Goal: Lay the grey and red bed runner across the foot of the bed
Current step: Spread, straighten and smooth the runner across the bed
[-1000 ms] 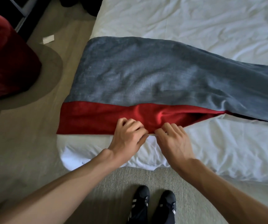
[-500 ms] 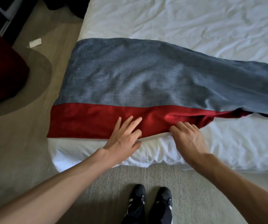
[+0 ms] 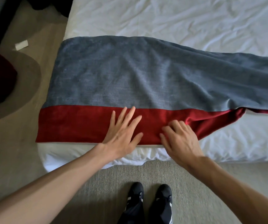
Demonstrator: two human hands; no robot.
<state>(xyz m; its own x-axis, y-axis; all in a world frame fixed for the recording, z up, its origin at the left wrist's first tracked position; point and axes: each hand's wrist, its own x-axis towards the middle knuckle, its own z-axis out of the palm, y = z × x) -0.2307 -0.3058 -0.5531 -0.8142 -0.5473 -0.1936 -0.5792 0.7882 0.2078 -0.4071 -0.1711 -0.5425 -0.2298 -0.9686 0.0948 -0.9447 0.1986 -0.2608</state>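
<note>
White bed (image 3: 178, 21): rumpled grey-red bed runner (image 3: 130, 75); left hand (image 3: 122, 135) flat, right hand (image 3: 180, 139) grip unclear.

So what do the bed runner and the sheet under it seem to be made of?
Bed runner: likely soft woven upholstery cloth; the grey part looks mottled and matte, the red band shows a velvety sheen at its folds. Sheet: probably cotton, matte white, with many fine creases.

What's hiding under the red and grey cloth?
The white bed pokes out past the cloth, so the cloth lies on the bed. Anything else underneath is covered.
</note>
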